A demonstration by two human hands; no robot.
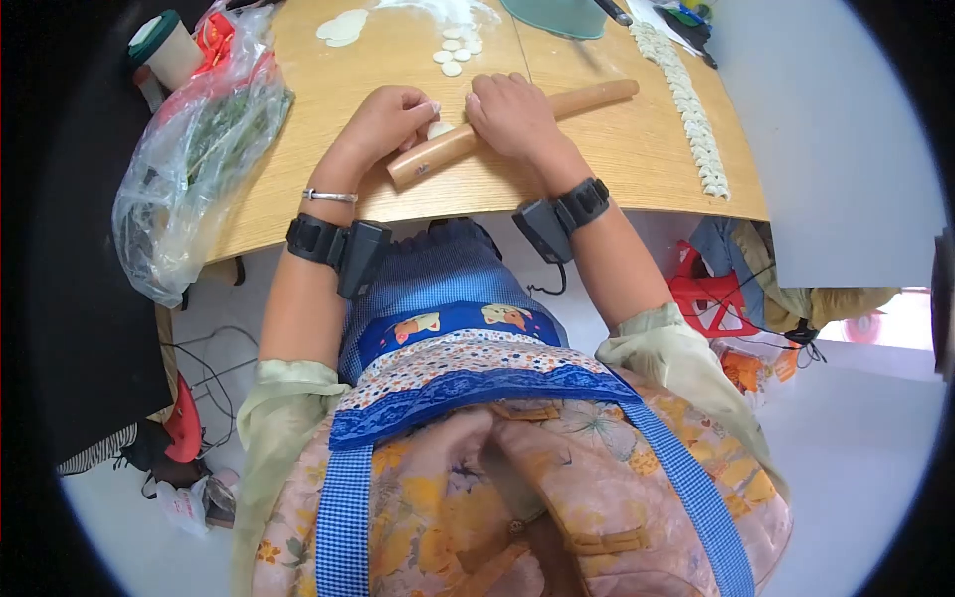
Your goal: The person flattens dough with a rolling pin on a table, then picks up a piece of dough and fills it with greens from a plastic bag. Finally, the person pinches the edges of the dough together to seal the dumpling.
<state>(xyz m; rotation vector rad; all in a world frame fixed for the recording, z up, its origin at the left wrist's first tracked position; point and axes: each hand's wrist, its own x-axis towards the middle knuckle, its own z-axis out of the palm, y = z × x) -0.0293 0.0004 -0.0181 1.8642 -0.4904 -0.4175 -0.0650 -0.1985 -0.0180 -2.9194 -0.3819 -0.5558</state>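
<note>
A wooden rolling pin (435,157) lies slantwise near the table's front edge. My right hand (512,114) rests on its middle, fingers closed over the wood. To the left, my left hand (393,121) pinches the edge of a small pale dough piece (439,129), which lies partly behind the pin. Beyond my hands sit several small dough discs (452,69), close to scattered white flour (438,10). Flat rolled wrappers (343,28) overlap at the upper left of the wooden table (338,85).
Plastic bags with greens (214,149) hang over the table's left edge, beside a green-lidded container (167,48). Rows of shaped dumplings (691,114) line the right side. A green translucent board or tray (559,15) and a dark handle (614,11) are at the back.
</note>
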